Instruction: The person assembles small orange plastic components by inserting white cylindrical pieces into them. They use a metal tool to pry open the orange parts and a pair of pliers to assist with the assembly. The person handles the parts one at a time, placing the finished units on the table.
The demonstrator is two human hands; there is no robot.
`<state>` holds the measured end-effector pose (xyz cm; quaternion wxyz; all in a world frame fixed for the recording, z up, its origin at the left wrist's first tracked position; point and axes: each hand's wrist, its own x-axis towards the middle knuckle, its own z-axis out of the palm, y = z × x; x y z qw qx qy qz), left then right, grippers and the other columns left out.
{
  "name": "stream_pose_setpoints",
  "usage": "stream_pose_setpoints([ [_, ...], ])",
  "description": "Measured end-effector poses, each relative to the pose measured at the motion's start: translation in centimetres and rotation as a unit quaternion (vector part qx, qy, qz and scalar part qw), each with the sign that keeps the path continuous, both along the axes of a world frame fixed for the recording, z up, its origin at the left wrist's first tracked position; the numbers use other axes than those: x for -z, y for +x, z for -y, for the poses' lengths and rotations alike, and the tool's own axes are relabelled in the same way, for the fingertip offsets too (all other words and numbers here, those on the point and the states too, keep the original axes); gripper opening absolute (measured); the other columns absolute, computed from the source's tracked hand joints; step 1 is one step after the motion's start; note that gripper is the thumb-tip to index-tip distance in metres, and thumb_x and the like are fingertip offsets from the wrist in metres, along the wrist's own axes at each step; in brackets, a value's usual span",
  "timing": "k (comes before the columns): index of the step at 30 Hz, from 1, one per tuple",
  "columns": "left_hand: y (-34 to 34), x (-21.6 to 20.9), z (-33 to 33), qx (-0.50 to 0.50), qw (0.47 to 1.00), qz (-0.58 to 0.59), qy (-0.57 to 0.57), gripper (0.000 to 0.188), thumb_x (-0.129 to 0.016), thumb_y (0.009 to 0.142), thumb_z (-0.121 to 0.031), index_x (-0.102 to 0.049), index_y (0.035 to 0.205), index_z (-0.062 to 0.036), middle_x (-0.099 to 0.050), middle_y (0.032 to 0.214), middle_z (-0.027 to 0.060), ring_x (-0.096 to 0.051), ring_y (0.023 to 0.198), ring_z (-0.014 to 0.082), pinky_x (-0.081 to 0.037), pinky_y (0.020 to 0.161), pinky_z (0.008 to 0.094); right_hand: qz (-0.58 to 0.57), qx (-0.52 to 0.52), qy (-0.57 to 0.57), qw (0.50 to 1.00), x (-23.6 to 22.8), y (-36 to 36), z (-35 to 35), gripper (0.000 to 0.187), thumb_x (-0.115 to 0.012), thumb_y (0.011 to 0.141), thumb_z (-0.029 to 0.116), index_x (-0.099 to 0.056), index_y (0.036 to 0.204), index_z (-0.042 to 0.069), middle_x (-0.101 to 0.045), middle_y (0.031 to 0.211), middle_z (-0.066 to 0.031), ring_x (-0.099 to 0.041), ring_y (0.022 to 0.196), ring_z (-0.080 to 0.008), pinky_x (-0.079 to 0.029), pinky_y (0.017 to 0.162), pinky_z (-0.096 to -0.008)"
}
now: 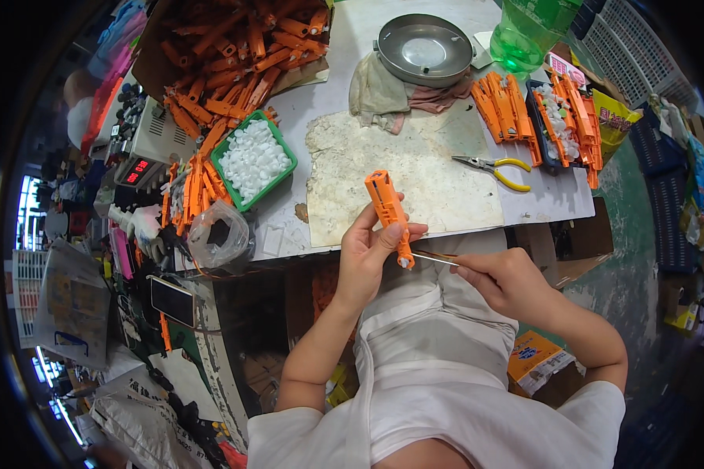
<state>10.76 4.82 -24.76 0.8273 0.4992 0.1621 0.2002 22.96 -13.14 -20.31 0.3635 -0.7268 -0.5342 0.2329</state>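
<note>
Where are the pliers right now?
In the head view, the pliers lie on the table right of centre, just below that side's orange parts, tips over the stained board.

This is an assembly workshop: the table point(551, 205) carries a heap of matching orange pieces point(246, 48) at eleven o'clock, a green tray point(272, 186) of small white parts point(254, 159) at ten and pliers point(491, 166) at two. At the centre, a thin metal tool point(436, 259) is held up to an orange body point(386, 206). Farther out at ten sits a boxy unit point(155, 134) with a red digital display point(137, 171); dark blue crates point(673, 234) stand at three, near a worn green floor point(632, 270).
</note>
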Motion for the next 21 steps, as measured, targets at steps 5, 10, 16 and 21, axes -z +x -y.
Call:
stream_pose_setpoints([
  [5, -0.2, 0.4, 0.2, 0.016, 0.999, 0.026, 0.019, 0.044, -0.057, 0.093, -0.018, -0.042, 0.128, 0.0029, -0.058, 0.109, 0.0117, -0.065, 0.094, 0.0217, -0.053, 0.079, 0.0299, -0.163, -0.02, -0.125, 0.979, -1.2, 1.5, -1.0, 0.021, -0.057, 0.091, 0.02, -0.068, 0.096, 0.003, -0.061, 0.065, -0.013, -0.057, 0.054, -0.0233, -0.041, 0.052, -0.0308],
  [10, -0.4, 0.8, 0.8, 0.027, 0.999, 0.026, 0.036, 0.042, -0.057, 0.093, -0.02, -0.041, 0.127, 0.0004, -0.059, 0.104, 0.0087, -0.064, 0.094, 0.0194, -0.05, 0.071, 0.0254, -0.258, -0.014, -0.205, 0.944, -0.7, 2.5, -1.2, 0.021, -0.057, 0.091, 0.021, -0.069, 0.095, 0.004, -0.058, 0.061, -0.0123, -0.054, 0.054, -0.02, -0.04, 0.053, -0.0302],
  [16, -0.3, 0.7, 1.3, 0.001, 0.999, 0.017, 0.043, 0.041, -0.058, 0.092, -0.021, -0.043, 0.124, 0.0016, -0.058, 0.1, 0.0091, -0.064, 0.093, 0.0231, -0.048, 0.084, 0.033, -0.076, -0.025, -0.117, 0.99, -1.8, 1.4, -0.6, 0.018, -0.057, 0.089, 0.019, -0.069, 0.092, 0.005, -0.055, 0.056, -0.0136, -0.052, 0.05, -0.0268, -0.041, 0.05, -0.0347],
  [21, -0.3, 0.5, 2.2, -0.025, 0.999, -0.015, 0.028, 0.04, -0.056, 0.093, -0.02, -0.043, 0.124, 0.0011, -0.058, 0.098, 0.009, -0.063, 0.092, 0.0204, -0.047, 0.08, 0.0311, -0.076, -0.034, -0.121, 0.989, -1.4, 2.0, -1.0, 0.014, -0.057, 0.086, 0.013, -0.067, 0.087, 0.004, -0.056, 0.057, -0.0142, -0.056, 0.051, -0.0293, -0.042, 0.048, -0.0372],
])
